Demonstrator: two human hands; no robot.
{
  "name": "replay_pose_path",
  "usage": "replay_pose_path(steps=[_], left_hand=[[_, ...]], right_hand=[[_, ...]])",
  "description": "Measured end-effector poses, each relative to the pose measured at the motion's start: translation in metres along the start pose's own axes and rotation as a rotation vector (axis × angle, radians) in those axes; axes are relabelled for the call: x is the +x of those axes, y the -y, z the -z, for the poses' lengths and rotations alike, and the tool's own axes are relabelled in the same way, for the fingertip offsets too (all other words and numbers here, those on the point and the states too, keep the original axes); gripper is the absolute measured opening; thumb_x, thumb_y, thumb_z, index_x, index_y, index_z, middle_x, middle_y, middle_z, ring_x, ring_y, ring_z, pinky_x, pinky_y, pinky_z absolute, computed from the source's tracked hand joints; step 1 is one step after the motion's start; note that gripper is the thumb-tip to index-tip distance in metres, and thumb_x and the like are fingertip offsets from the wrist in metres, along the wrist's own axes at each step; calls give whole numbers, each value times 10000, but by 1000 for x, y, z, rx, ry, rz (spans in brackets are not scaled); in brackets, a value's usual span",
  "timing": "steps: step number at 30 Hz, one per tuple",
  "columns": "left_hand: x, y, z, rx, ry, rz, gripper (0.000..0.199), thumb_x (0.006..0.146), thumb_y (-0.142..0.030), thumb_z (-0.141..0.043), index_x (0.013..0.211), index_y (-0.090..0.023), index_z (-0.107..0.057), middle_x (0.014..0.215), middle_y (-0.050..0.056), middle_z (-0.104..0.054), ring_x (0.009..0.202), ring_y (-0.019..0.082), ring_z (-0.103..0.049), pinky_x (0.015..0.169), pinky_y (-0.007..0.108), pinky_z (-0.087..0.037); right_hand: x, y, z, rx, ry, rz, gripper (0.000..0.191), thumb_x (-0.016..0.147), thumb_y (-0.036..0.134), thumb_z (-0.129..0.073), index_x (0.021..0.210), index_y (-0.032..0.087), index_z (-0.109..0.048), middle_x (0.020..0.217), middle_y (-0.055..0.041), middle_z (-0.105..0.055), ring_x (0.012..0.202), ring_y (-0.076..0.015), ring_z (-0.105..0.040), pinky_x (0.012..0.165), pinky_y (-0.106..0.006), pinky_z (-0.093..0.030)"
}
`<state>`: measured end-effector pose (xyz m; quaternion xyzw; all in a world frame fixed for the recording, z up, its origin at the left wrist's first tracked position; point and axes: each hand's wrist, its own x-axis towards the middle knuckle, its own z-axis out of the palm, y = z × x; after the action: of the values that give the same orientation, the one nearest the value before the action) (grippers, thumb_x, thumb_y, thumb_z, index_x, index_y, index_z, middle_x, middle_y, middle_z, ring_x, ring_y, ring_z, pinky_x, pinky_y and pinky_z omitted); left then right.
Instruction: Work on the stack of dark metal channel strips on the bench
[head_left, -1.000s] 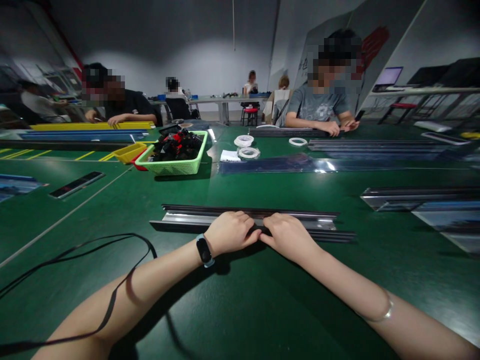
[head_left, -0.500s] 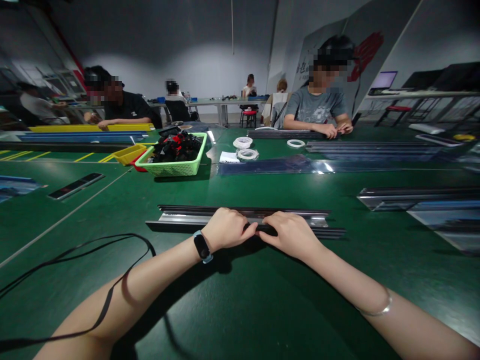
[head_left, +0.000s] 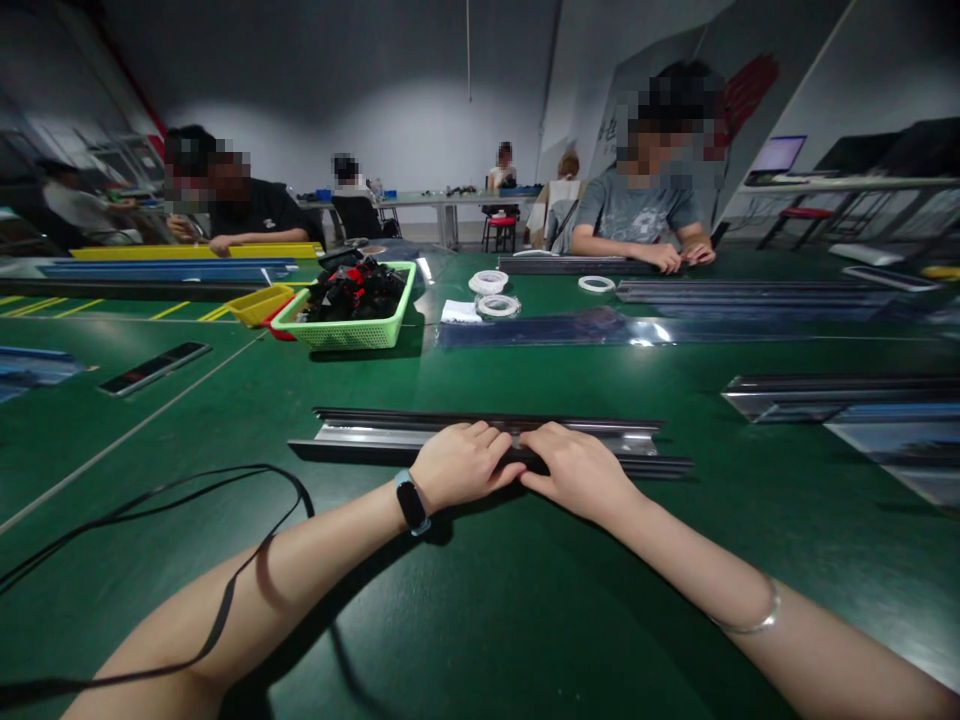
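A dark channel-shaped profile strip (head_left: 367,435) with a shiny silver inside lies crosswise on the green table (head_left: 480,620). My left hand (head_left: 461,463), above a wrist with a blue-banded watch (head_left: 412,502), grips its near edge around the middle, thumb in front and fingers over the top. Right beside it my right hand (head_left: 574,468) holds the same edge, its thumb tip close to the left thumb. The fingertips of both hands are partly hidden inside the channel.
Beyond the strip stand a green basket (head_left: 349,335) of black and red parts and a yellow tray (head_left: 259,305). White tape rolls (head_left: 498,305) and a clear film strip (head_left: 540,330) lie farther back. More profiles (head_left: 847,393) lie right; a black cord (head_left: 225,610) crosses my left arm. Co-workers sit opposite.
My left hand has shifted slightly right, its fingers now stretched farther over the strip. My right hand has moved a little, and the thumbs are closer together. The strip stays nearly in place.
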<state>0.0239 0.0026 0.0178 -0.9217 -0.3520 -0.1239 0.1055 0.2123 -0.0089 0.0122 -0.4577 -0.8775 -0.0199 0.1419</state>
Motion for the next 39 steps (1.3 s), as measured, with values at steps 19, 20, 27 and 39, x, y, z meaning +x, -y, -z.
replay_pose_path(steps=[19,20,27,39], left_hand=[[2,-1,8,-86,72,65,338,860,-422,-284,1024,-172,-442,849,45,-554,848,169,-530,744,303,-438],[1,-1,8,-88,72,67,337,860,-420,-286,1030,-174,-440,851,45,-555,846,168,-532,738,298,-439],[1,-1,9,-96,72,101,337,859,-423,-281,1041,-185,-437,821,36,-558,784,162,-549,683,278,-439],[0,-2,10,-116,71,109,319,857,-419,-285,1050,-210,-432,806,24,-551,768,150,-554,660,257,-440]], right_hand=[[-2,3,0,27,-22,-84,416,772,393,-464,1148,223,-405,940,-49,-572,844,-171,-564,715,-273,-421],[-2,3,0,32,-20,-86,413,771,395,-464,1142,221,-409,939,-51,-574,845,-171,-566,717,-273,-422],[-1,4,4,76,-9,-109,408,761,386,-475,1135,239,-404,970,-39,-581,866,-176,-570,722,-282,-428],[0,5,7,134,-13,-126,396,773,377,-461,1146,271,-380,996,4,-594,857,-175,-582,675,-289,-435]])
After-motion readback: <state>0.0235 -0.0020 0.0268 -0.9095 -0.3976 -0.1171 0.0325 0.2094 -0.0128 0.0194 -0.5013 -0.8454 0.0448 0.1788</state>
